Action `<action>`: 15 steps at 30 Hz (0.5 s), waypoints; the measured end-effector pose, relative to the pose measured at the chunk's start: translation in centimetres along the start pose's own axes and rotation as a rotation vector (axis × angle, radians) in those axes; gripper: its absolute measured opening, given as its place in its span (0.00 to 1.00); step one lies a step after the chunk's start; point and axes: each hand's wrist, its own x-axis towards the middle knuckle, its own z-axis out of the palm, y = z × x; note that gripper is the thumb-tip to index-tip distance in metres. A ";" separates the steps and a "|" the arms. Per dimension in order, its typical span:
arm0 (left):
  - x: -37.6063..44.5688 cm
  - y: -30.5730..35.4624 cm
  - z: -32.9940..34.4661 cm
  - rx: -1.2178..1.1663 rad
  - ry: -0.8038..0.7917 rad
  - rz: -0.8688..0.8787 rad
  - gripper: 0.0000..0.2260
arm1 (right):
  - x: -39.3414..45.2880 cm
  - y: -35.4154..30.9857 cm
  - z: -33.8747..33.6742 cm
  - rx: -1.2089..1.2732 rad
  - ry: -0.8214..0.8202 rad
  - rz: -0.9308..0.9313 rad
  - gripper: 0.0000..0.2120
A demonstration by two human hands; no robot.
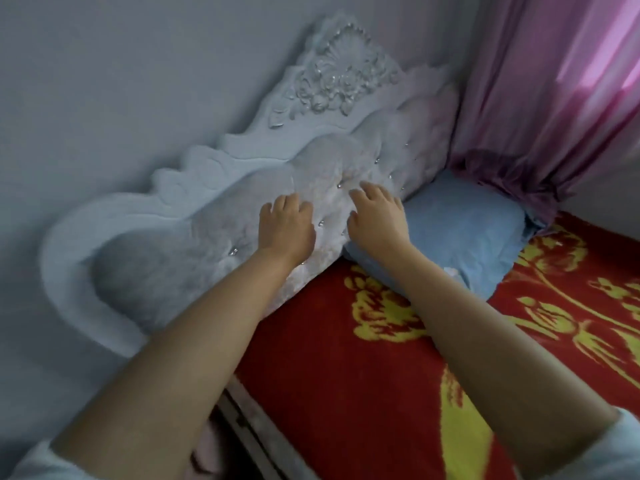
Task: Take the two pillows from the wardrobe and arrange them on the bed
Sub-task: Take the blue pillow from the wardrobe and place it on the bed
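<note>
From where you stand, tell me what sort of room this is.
Most likely a bedroom: a bed with a red and yellow blanket, a carved, tufted headboard against the wall, and a blue pillow beside a pink curtain.

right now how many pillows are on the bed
1. A blue pillow lies on the red blanket against the headboard, beside the pink curtain. The right hand overlaps its near corner. A second may be out of view.

Dim, soft daylight; picture slightly blurred.
Light glows through the pink curtain (540, 81) upper right; wide-angle edges bend.
</note>
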 end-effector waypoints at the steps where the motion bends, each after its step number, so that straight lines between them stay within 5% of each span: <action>1: -2.5 -1.4 -1.0 0.020 -0.003 -0.048 0.14 | -1.2 -2.1 -0.2 0.014 -0.018 -0.054 0.19; 8: -21.1 -8.5 -8.4 0.161 -0.020 -0.379 0.13 | -12.4 -15.0 -1.6 0.090 -0.128 -0.372 0.20; 15: -41.2 -6.9 -16.5 0.210 -0.001 -0.483 0.15 | -28.8 -21.9 -5.7 0.126 -0.167 -0.539 0.20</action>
